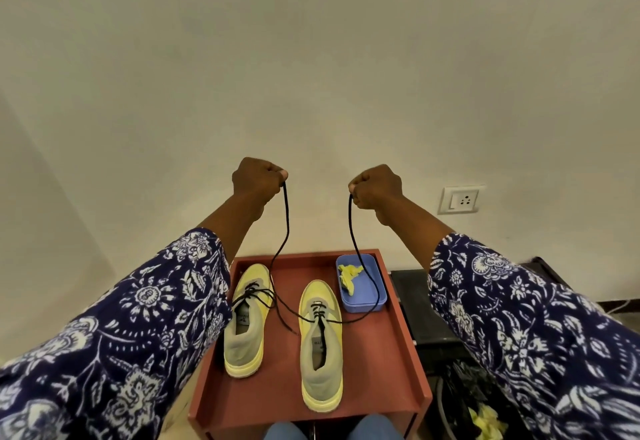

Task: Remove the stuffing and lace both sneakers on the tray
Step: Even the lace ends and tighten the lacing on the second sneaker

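Left hand (258,181): up high in front of the wall, fingers curled into a fist, pinching one end of the black lace (286,217) at the thumb side.
Right hand (375,187): same deal, raised level with the other one, fist curled round the other end of that lace.
Lace: both ends hang down from the hands in two long strands and meet at the right sneaker (321,346), where they run through its eyelets. The left strand drapes across the toe side of the left sneaker (245,321) on its way down.
Right sneaker: pale yellow with a grey collar, sitting flat on the tray, toe pointing away from the person, lace crossed through a few lower eyelets only.
Left sneaker: same colours, just beside the other one, angled a bit, with a black lace bunched loosely over its tongue. Can't tell how far it's threaded.
Tray (391,363): reddish-brown, low rim, holds both shoes plus the tub.
Blue tub (363,297): small plastic container in the far right corner of the tray, with a crumpled yellow wad of stuffing (350,278) inside.
Sleeves (114,335): dark blue with a white floral print, on both forearms.
Wall socket (460,199): white plate on the wall, off to the right.
Black stand (415,304): dark surface right of the tray.
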A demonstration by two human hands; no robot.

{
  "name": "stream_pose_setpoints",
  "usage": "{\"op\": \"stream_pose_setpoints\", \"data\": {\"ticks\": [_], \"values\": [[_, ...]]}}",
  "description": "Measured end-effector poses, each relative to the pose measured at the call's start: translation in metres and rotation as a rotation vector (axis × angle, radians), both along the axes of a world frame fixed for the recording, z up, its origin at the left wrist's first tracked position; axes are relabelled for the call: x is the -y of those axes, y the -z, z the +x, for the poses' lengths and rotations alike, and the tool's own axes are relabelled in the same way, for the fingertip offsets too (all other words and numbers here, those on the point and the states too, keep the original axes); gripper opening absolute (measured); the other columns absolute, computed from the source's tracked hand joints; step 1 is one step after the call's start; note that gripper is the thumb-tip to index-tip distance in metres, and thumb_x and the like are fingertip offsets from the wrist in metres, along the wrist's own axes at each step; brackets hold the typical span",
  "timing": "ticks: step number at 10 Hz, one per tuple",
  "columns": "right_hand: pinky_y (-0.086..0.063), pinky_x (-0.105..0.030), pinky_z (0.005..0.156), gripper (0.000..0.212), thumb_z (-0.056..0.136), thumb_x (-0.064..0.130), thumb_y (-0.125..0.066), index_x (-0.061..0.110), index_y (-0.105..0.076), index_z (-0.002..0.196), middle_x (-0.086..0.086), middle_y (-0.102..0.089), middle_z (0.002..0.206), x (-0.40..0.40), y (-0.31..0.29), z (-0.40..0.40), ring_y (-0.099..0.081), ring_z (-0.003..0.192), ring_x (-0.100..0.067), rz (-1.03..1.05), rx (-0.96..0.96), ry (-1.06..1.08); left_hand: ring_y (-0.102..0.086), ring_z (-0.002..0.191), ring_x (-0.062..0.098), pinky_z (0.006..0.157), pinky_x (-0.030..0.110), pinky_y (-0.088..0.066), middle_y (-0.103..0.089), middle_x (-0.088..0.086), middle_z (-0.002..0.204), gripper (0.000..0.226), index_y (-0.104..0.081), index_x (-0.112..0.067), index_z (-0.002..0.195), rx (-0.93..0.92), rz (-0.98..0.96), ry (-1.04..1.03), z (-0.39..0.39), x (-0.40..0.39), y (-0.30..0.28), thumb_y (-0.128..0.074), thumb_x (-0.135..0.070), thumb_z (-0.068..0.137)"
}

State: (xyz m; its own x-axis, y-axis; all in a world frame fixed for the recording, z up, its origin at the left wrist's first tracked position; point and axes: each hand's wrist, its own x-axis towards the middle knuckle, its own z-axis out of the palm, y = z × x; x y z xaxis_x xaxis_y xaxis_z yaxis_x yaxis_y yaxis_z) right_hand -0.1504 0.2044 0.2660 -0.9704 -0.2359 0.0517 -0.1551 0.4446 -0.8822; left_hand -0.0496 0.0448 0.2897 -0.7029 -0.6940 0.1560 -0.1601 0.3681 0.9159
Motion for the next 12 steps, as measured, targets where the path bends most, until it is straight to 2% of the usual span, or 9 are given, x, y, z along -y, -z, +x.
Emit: {"op": "stream_pose_setpoints", "data": {"ticks": [1, 3, 4, 5, 6, 7, 10, 11, 12], "values": [[-0.055, -0.051, 0.082, 0.019, 0.082, -0.002, -0.055, -0.013, -0.066, 0.093, -0.028, -0.068, 0.095, -0.009, 0.029, -0.006, -0.066, 0.089, -0.039, 0.049, 0.014, 0.006, -0.055, 0.057, 0.013, 0.075, 0.029, -0.048, -0.059, 0.002, 0.066, 0.007, -0.066, -0.004, 0.078, 0.059, 0.047, 0.006, 0.006, 0.008, 0.030, -0.065, -0.008, 0.083], [-0.054, -0.046, 0.079, 0.022, 0.079, 0.000, -0.056, -0.015, -0.065, 0.091, -0.029, -0.067, 0.099, -0.023, 0.081, -0.017, -0.065, 0.089, -0.041, 0.186, 0.074, 0.013, -0.056, 0.048, 0.011, 0.068, 0.028, -0.048, -0.060, 0.006, 0.063, 0.021, -0.061, -0.013, 0.062, 0.169, 0.166, -0.004, 0.016, 0.022, 0.088, -0.066, -0.010, 0.081], [-0.052, -0.042, 0.074, 0.018, 0.080, 0.000, -0.053, -0.013, -0.064, 0.083, -0.031, -0.066, 0.096, -0.028, 0.106, -0.019, -0.061, 0.076, -0.035, 0.190, 0.136, 0.019, -0.056, 0.050, 0.016, 0.072, 0.031, -0.048, -0.060, 0.006, 0.057, 0.022, -0.062, -0.012, 0.058, 0.224, 0.190, -0.004, 0.021, 0.024, 0.115, -0.068, -0.012, 0.079], [-0.052, -0.036, 0.081, 0.023, 0.086, 0.009, -0.050, -0.002, -0.064, 0.101, -0.021, -0.066, 0.099, -0.036, 0.146, -0.019, -0.055, 0.080, -0.024, 0.240, 0.256, 0.076, -0.051, 0.055, 0.020, 0.066, 0.030, -0.044, -0.056, 0.007, 0.055, 0.024, -0.058, -0.008, 0.058, 0.349, 0.182, 0.016, 0.032, 0.022, 0.156, -0.067, -0.010, 0.080], [-0.052, -0.031, 0.075, 0.021, 0.087, 0.013, -0.049, 0.003, -0.064, 0.099, -0.016, -0.065, 0.098, -0.043, 0.169, -0.016, -0.053, 0.081, -0.022, 0.245, 0.315, 0.116, -0.053, 0.060, 0.022, 0.070, 0.033, -0.047, -0.055, 0.007, 0.059, 0.027, -0.052, -0.013, 0.058, 0.448, 0.171, 0.068, 0.040, 0.020, 0.184, -0.063, -0.007, 0.082], [-0.049, -0.029, 0.074, 0.016, 0.087, 0.012, -0.051, 0.015, -0.060, 0.073, -0.009, -0.061, 0.088, -0.053, 0.205, -0.003, -0.055, 0.079, -0.022, 0.271, 0.397, 0.134, -0.051, 0.052, 0.015, 0.060, 0.023, -0.042, -0.053, 0.003, 0.053, 0.029, -0.054, -0.010, 0.054, 0.606, 0.072, 0.173, 0.055, 0.022, 0.226, -0.065, -0.011, 0.081], [-0.057, -0.042, 0.078, 0.026, 0.081, 0.008, -0.055, 0.018, -0.059, 0.057, -0.017, -0.071, 0.086, -0.059, 0.277, 0.023, -0.067, 0.083, -0.034, 0.347, 0.456, 0.176, -0.065, 0.065, 0.012, 0.056, 0.019, -0.044, -0.060, -0.002, 0.055, 0.026, -0.062, -0.016, 0.054, 0.915, -0.070, 0.353, 0.077, 0.024, 0.303, -0.067, -0.022, 0.078], [-0.058, -0.044, 0.071, 0.033, 0.080, 0.004, -0.056, 0.018, -0.055, 0.050, -0.018, -0.068, 0.076, -0.056, 0.296, 0.028, -0.067, 0.074, -0.035, 0.307, 0.475, 0.238, -0.049, 0.042, 0.004, 0.037, 0.009, -0.030, -0.051, -0.004, 0.045, 0.026, -0.062, -0.017, 0.053, 0.885, 0.359, -0.023, 0.081, 0.014, 0.302, -0.066, -0.016, 0.078], [-0.057, -0.043, 0.072, 0.029, 0.080, 0.004, -0.056, 0.015, -0.057, 0.053, -0.021, -0.069, 0.079, -0.055, 0.311, 0.028, -0.066, 0.077, -0.037, 0.316, 0.485, 0.274, -0.059, 0.068, 0.016, 0.049, 0.011, -0.029, -0.060, 0.004, 0.074, 0.010, -0.064, -0.009, 0.085, 0.825, 0.247, -0.093, 0.080, 0.012, 0.314, -0.055, -0.014, 0.086]]}}
